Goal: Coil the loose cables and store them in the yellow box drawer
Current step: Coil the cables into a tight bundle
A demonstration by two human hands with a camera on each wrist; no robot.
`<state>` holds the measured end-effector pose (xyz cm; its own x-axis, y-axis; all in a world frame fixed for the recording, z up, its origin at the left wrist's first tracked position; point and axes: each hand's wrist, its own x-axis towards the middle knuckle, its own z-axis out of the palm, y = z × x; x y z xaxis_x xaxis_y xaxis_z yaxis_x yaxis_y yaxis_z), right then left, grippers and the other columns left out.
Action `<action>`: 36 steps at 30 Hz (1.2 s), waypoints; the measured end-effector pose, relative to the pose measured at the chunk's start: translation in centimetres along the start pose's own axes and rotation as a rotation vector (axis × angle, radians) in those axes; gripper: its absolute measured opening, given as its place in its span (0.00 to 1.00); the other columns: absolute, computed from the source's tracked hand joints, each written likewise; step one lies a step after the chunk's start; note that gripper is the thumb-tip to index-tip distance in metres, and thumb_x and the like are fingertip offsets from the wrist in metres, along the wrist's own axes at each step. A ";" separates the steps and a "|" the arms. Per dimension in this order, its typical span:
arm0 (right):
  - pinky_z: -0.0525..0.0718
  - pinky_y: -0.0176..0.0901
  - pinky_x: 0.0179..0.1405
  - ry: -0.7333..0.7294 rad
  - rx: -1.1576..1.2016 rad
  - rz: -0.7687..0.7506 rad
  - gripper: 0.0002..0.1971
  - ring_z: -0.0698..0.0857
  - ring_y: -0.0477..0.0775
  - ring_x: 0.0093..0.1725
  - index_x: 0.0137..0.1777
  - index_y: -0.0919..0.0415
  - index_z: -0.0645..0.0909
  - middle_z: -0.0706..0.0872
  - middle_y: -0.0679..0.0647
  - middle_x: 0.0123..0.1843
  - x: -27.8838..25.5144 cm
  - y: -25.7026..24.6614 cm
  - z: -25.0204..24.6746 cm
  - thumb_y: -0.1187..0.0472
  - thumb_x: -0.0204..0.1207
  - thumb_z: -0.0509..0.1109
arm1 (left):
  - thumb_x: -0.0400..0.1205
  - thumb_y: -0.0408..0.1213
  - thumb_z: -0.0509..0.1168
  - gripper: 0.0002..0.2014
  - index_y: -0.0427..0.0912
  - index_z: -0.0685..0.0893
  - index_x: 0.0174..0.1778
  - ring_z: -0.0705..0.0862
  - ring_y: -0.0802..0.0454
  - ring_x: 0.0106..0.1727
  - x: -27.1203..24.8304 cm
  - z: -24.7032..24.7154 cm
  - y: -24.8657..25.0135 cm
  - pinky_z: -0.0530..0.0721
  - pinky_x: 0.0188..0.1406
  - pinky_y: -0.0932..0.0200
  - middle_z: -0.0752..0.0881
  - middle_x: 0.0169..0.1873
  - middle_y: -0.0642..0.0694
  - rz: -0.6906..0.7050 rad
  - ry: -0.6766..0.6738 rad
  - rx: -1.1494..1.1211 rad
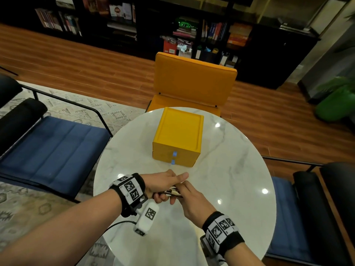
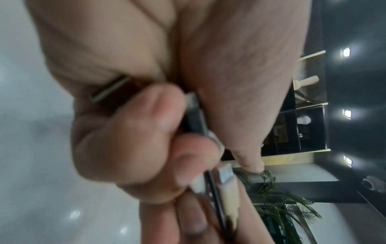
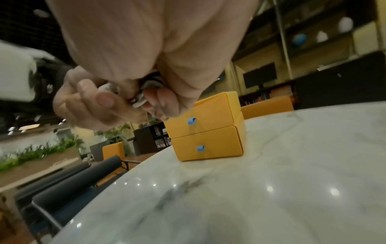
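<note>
Both hands meet above the near half of the round marble table (image 1: 221, 169), in front of the yellow box (image 1: 178, 135). A bundle of black and white cables (image 1: 173, 191) sits between them. My left hand (image 1: 163, 186) grips the bundle with curled fingers, thumb stretched out over it. My right hand (image 1: 189, 198) pinches the bundle's right end. The left wrist view shows a black cable (image 2: 194, 115) and a white plug (image 2: 225, 175) held between fingers. In the right wrist view the coiled cables (image 3: 146, 92) show between both hands. The yellow box (image 3: 208, 125) has two shut drawers with blue pull tabs (image 3: 191, 121).
A yellow chair (image 1: 192, 83) stands behind the table, a blue one (image 1: 53, 150) to the left and another (image 1: 299, 217) to the right. A black wire (image 1: 115, 225) trails from my left wrist camera over the table's near edge. Bookshelves line the far wall.
</note>
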<state>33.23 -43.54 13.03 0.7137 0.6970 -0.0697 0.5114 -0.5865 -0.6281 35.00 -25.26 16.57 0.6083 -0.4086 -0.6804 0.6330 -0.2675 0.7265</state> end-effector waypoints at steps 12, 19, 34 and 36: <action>0.83 0.49 0.57 -0.051 0.173 0.161 0.22 0.83 0.54 0.52 0.73 0.48 0.75 0.83 0.56 0.54 0.3 1.5 -1.8 0.63 0.81 0.57 | 0.77 0.52 0.77 0.28 0.39 0.76 0.65 0.73 0.56 0.25 1.1 0.3 -0.5 0.63 0.17 0.63 0.84 0.37 0.43 0.057 0.031 0.046; 0.85 0.48 0.53 -0.091 0.230 0.148 0.24 0.82 0.49 0.47 0.81 0.43 0.63 0.78 0.50 0.52 0.2 1.1 -2.9 0.61 0.87 0.57 | 0.85 0.36 0.70 0.18 0.49 0.77 0.70 0.72 0.55 0.27 0.9 0.3 -1.2 0.63 0.16 0.66 0.83 0.38 0.44 0.163 0.016 -0.077; 0.87 0.43 0.37 -0.032 0.464 0.131 0.24 0.80 0.48 0.33 0.83 0.33 0.58 0.78 0.53 0.52 -0.7 -0.1 -3.1 0.45 0.89 0.53 | 0.83 0.35 0.73 0.18 0.39 0.75 0.66 0.70 0.56 0.25 0.1 -0.6 -0.1 0.65 0.12 0.68 0.84 0.37 0.41 0.126 -0.053 -0.132; 0.86 0.43 0.31 0.034 0.500 0.162 0.22 0.79 0.53 0.31 0.81 0.33 0.64 0.80 0.56 0.49 -0.5 0.1 -2.8 0.48 0.88 0.58 | 0.86 0.36 0.69 0.18 0.39 0.73 0.68 0.70 0.56 0.25 0.1 -0.6 -0.1 0.64 0.11 0.68 0.85 0.38 0.40 0.140 -0.068 -0.198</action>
<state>34.28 -45.16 15.17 0.7837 0.5956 -0.1765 0.1087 -0.4112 -0.9050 35.32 -24.75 16.36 0.6671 -0.4891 -0.5619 0.6305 -0.0312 0.7756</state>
